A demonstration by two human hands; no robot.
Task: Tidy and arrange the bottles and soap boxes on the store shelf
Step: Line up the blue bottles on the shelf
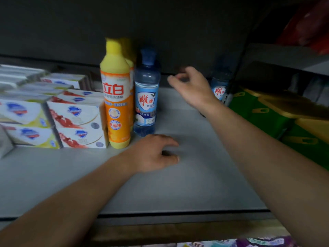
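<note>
Right hand [193,86] near blurred, seemingly upright blue bottle [219,86].

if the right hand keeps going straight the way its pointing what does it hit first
Probably nothing before the dark back wall: the right hand reaches deep between the two blue bottles, fingers loosely curled, though depth is unclear.

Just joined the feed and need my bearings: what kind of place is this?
Most likely a shop's cleaning-goods aisle: a grey shelf holding stacked soap boxes, a yellow dish-detergent bottle and blue detergent bottles, more packaged goods alongside.
</note>
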